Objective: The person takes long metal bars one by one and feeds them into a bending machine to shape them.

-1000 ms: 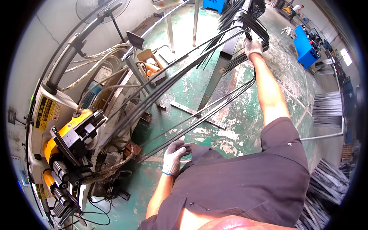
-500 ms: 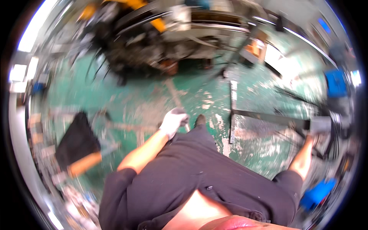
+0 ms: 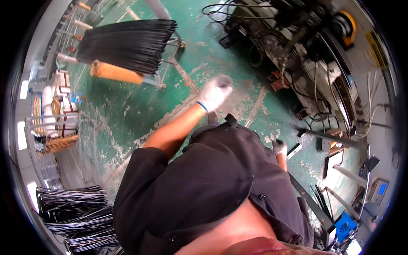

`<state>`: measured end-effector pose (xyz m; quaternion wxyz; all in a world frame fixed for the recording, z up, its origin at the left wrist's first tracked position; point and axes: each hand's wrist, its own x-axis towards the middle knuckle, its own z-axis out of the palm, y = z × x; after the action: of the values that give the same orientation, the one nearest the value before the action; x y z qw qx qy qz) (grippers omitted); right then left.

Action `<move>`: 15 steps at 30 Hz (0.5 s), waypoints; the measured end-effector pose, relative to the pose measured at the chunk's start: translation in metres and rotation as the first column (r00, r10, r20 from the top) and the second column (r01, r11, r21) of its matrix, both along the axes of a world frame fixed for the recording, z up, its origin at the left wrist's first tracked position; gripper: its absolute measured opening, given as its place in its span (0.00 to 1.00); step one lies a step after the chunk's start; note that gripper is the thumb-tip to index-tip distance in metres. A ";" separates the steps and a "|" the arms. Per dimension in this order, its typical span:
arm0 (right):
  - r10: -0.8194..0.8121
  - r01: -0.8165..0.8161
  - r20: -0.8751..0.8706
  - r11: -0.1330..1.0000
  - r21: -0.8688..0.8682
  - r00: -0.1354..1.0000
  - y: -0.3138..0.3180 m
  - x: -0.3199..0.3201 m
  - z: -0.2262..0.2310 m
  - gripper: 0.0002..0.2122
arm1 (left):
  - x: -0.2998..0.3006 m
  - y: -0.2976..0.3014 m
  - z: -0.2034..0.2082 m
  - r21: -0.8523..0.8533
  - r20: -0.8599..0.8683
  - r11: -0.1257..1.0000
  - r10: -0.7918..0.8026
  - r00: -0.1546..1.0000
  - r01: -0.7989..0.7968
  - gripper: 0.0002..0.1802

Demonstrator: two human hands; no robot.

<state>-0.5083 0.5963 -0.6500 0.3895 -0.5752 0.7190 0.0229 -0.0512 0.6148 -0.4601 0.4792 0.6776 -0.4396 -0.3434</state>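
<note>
The left hand [image 3: 216, 91], in a white glove with dark fingertips, is held out over the green floor [image 3: 140, 104], well apart from anything it could grasp. Its fingers look loosely curled; blur hides whether they enclose anything. The right hand [image 3: 279, 148], also gloved, shows past the right side of the body, near a dark metal stand [image 3: 312, 206]; whether its fingers are clenched or released cannot be told.

A broad bundle of black rods [image 3: 127, 42] lies on a rack [image 3: 168, 68] at the far left, with an orange-brown tube [image 3: 117, 73] along its near side. Neither hand touches this bundle, which looks straight and seems yet to be worked. At the near left, stacked rods [image 3: 76, 216] appear to curve at their ends, so these may already be shaped; how many are finished is not clear. A machine [image 3: 272, 42] stands at the far right, with neither hand on it.
</note>
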 end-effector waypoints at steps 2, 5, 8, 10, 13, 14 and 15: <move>0.056 -0.060 -0.043 0.992 -0.114 0.998 -0.043 0.062 0.019 0.23 | 0.087 0.011 0.037 -0.043 0.061 0.995 0.091 0.994 -0.089 0.10; 0.181 -0.172 0.029 0.964 -0.204 0.983 -0.104 0.169 0.053 0.25 | 0.238 0.063 0.057 -0.234 0.151 0.921 0.352 0.924 -0.313 0.08; 0.222 -0.188 0.086 0.936 -0.296 0.971 -0.130 0.274 0.066 0.27 | 0.361 0.105 0.082 -0.324 0.197 0.783 0.604 0.772 -0.530 0.09; 0.210 -0.148 0.249 0.958 -0.247 0.945 -0.138 0.351 0.060 0.29 | 0.422 0.137 0.102 -0.396 0.298 0.670 0.740 0.603 -0.628 0.09; 0.250 -0.212 0.369 0.967 -0.142 0.895 -0.148 0.455 -0.016 0.36 | 0.485 0.166 0.120 -0.392 0.507 0.542 0.802 0.317 -0.743 0.14; 0.237 -0.234 0.420 0.970 -0.060 0.876 -0.136 0.499 -0.019 0.39 | 0.496 0.172 0.121 -0.381 0.569 0.472 0.797 0.201 -0.795 0.17; 0.236 -0.264 0.445 0.965 0.001 0.864 -0.124 0.543 -0.020 0.41 | 0.514 0.187 0.114 -0.362 0.582 0.441 0.795 0.170 -0.821 0.21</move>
<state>0.0344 0.4723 -0.6695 0.5537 -0.6411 0.5303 -0.0355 0.4629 0.8015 -0.3460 0.3740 0.8854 -0.1487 0.2324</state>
